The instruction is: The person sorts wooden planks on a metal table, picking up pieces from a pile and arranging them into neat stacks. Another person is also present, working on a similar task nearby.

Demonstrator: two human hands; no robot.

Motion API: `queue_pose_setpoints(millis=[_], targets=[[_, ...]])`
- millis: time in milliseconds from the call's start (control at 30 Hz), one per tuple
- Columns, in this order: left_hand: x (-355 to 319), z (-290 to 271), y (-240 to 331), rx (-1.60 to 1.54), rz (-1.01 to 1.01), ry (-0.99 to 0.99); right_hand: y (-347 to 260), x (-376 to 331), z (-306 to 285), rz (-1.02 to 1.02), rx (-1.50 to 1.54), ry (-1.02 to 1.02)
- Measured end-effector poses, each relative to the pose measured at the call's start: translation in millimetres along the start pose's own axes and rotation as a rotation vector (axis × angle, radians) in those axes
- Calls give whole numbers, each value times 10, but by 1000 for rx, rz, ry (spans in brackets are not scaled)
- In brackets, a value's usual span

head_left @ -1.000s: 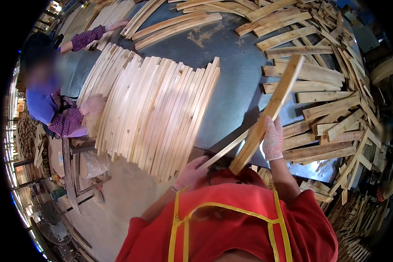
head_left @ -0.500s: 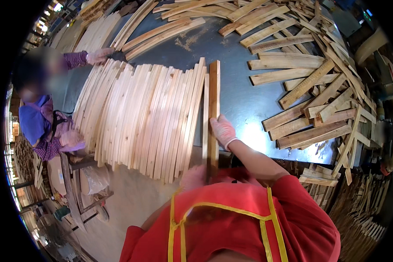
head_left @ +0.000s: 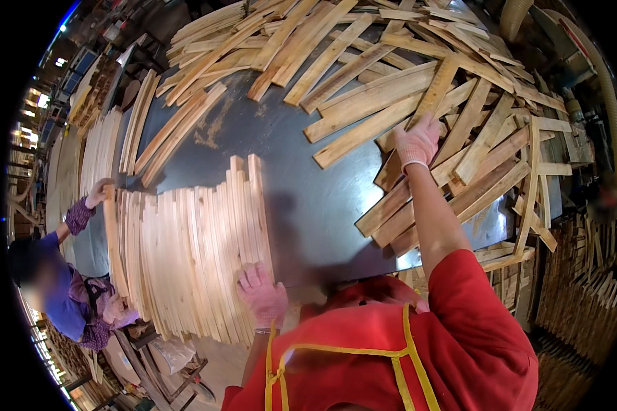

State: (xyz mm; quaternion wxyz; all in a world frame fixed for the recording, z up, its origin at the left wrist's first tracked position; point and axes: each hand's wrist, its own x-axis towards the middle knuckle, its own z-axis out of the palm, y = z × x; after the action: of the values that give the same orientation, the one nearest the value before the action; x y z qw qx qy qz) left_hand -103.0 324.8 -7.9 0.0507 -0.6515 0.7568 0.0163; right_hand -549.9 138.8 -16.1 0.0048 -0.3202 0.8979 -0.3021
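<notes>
My left hand (head_left: 262,294), in a pale pink glove, lies with fingers stretched out against the near right end of a row of pale wooden strips (head_left: 195,253). The strips stand close together side by side. Over on the right, my gloved right hand (head_left: 418,142) is closed on the near end of a wooden board (head_left: 437,89) in a loose, crisscrossed pile. Other boards (head_left: 363,140) of the pile lie around that hand, some overlapping.
A co-worker at the left has both gloved hands on a wooden strip (head_left: 114,240) at the row's left end. The grey metal table (head_left: 301,212) carries row and pile. Further boards (head_left: 185,130) lie at the far left. A ribbed hose (head_left: 613,123) hangs at the right.
My view has turned right. My right hand has left the board at the row's right end and reached the pile. That board now stands against the row, with my left hand beside it.
</notes>
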Motion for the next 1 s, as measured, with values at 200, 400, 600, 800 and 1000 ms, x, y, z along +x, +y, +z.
queue_pose_setpoints(millis=[200,400,600,800,1000], targets=[[568,-360,813,-236,222,103,-178,-1156,-7,-165,416,-367],[1033,-1159,741,65,379,138,-511,-1542,-436,-1482,417,-947],[750,-767,-588,-395,-238,72,-1159,-218,196,-1246,31,-564],[469,-103,-2256,-176,-693,235,-903,545,505,-1025,-518,-672],[495,-209,-2056,-201,-537,118,-1227,-312,-36,-1305,-871,-785]])
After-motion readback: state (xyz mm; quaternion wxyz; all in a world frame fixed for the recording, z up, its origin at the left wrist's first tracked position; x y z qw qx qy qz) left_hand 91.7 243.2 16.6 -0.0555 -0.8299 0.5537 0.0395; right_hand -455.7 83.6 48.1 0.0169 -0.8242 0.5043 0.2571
